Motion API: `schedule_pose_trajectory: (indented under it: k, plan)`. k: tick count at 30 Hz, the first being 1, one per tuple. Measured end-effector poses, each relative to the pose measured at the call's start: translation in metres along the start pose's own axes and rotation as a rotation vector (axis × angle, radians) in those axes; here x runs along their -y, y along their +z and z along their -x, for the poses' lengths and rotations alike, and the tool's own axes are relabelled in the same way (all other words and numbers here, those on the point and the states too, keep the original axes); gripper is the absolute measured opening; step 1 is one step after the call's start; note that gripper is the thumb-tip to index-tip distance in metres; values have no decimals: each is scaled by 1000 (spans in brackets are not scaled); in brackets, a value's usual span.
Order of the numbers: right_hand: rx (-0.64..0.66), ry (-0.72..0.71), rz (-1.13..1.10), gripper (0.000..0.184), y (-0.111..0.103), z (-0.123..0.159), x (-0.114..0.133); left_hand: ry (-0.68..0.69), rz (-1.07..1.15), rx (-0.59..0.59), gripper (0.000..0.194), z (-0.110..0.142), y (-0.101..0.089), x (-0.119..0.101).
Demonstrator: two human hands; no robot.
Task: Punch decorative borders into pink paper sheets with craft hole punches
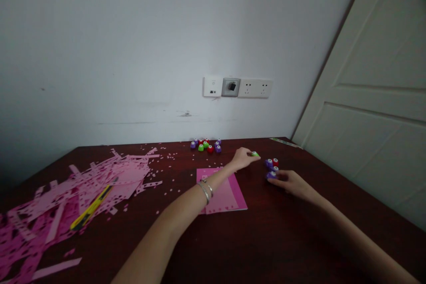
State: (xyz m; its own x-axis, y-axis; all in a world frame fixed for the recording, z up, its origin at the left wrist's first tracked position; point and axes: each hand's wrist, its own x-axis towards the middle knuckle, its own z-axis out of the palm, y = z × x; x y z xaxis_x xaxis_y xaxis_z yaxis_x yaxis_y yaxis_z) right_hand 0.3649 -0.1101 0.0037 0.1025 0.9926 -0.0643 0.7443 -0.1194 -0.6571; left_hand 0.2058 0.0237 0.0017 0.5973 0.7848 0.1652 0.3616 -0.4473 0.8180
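My left hand (244, 158) reaches across a pink paper booklet (221, 197), its fingers closed on a small green craft punch (255, 154) with a white top. To the right, my right hand (290, 181) has thumb and fingers pinched at a purple craft punch (271, 175). Just behind that one stand more purple punches (269, 163) and a red craft punch (275, 162), close together. Another group of small punches, purple, red and green (205, 144), sits near the wall behind the booklet.
Punched pink paper strips and sheets (129, 171) are heaped at the left, with a yellow utility knife (91, 208) on them. Tiny paper cutouts lie scattered on the dark table (213, 248). A ruler-like strip (285, 143) lies at the back right, near a white door (376, 97).
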Motion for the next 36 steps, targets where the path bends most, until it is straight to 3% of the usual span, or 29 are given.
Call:
schedule_pose_trajectory:
  k: [4, 7, 11, 16, 18, 21, 24, 26, 30, 36]
  plan:
    - [182, 20, -594, 34, 12, 0, 30, -179, 655, 117, 32, 22, -56, 9]
    - [326, -13, -999, 28, 26, -3, 57, -275, 971, 187, 32, 48, -92, 15]
    - [474, -37, -1231, 24, 45, -9, 86, -319, 1116, 234, 32, 81, -118, 24]
    - [595, -80, -1255, 24, 61, -11, 111, -248, 1049, 253, 29, 104, -130, 34]
    - [590, -99, -1218, 26, 64, -12, 117, -194, 869, 196, 31, 108, -138, 38]
    - [501, -120, -1022, 30, 66, -24, 118, -104, 373, 48, 34, 107, -154, 50]
    - [297, -166, -609, 31, 69, -52, 111, -44, -99, -167, 32, 99, -169, 72]
    - [142, -203, -304, 30, 73, -77, 104, -55, -289, -258, 30, 92, -176, 89]
    - [-40, -269, 109, 24, 87, -118, 98, -157, -463, -298, 23, 79, -177, 111]
    - [-137, -174, 290, 29, 104, -143, 110, -206, -485, -294, 22, 61, -162, 116]
